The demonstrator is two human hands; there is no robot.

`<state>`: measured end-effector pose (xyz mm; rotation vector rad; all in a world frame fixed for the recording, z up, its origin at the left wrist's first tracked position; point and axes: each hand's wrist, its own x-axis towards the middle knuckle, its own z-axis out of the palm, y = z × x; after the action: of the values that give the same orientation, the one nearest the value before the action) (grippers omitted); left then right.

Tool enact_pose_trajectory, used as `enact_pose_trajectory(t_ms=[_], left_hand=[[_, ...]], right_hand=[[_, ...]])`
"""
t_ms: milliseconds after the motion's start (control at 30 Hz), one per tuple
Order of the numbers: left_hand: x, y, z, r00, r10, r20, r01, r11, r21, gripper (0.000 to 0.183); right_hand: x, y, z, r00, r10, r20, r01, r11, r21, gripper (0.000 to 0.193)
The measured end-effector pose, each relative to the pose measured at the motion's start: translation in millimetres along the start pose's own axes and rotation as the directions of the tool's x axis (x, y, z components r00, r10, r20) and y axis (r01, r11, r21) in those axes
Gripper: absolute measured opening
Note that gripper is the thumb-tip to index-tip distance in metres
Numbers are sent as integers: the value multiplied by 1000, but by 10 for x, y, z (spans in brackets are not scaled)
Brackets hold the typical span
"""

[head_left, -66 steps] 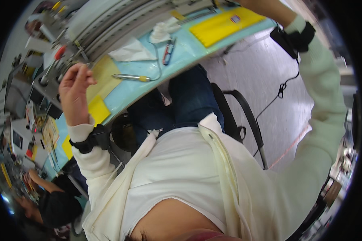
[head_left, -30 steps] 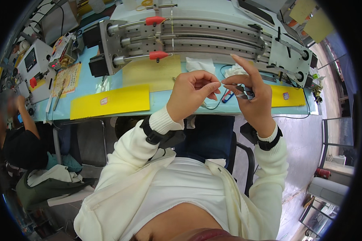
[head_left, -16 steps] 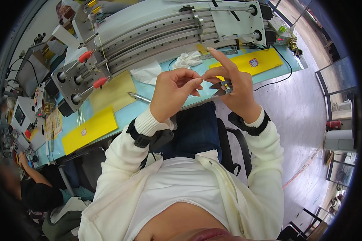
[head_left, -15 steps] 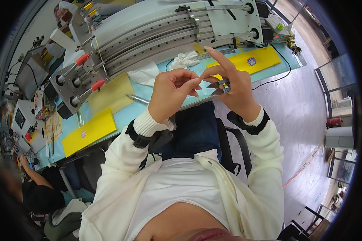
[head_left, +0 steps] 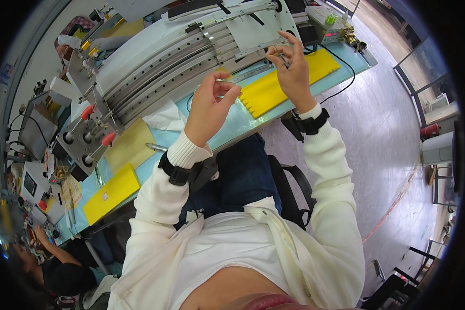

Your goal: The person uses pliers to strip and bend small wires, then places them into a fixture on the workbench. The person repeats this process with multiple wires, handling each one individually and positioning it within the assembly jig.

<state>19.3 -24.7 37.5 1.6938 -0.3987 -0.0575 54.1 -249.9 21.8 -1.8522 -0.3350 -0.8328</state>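
Before the rail machine [head_left: 160, 75], two bright yellow strips [head_left: 267, 97] are seen; left hand [head_left: 207, 109] and right hand [head_left: 293, 75] are held up, fingers curled, grip unclear.

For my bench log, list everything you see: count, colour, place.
rail machine: one, silver, back of bench
handles: two, red, machine's left end
strips: two, yellow, front edge
sheet: one, tan, by machine
tissue: one, white, by machine
pen-shaped tool: one, silver, by sheet
ruler: one, silver, by right strip
box: one, grey, right end
chair: one, black, lower centre
co-worker: one, dark top, lower left
left hand: one, bare, over bench
right hand: one, bare, over bench; contents unclear
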Motion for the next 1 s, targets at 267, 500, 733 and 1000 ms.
enact_pose_trajectory(t_ms=[267, 500, 733, 1000], left_hand=[[-106, 65, -33, 997, -15, -69, 5, 989, -149, 37], [-234, -1, 91, 995, 19, 96, -14, 999, -50, 18], [-776, 195, 165, 944, 148, 296, -200, 968, 154, 17], [-1132, 319, -518, 976, 216, -8, -192, 884, 426, 13]], right_hand=[[-326, -82, -258, 980, 193, -48, -194, 981, -17, 58], [-574, 132, -809, 920, 345, -187, -368, 924, -108, 38], [-576, -46, -601, 950, 302, -80, -312, 930, -195, 33], [-575, -117, -344, 979, 198, 56, -190, 974, -122, 31]])
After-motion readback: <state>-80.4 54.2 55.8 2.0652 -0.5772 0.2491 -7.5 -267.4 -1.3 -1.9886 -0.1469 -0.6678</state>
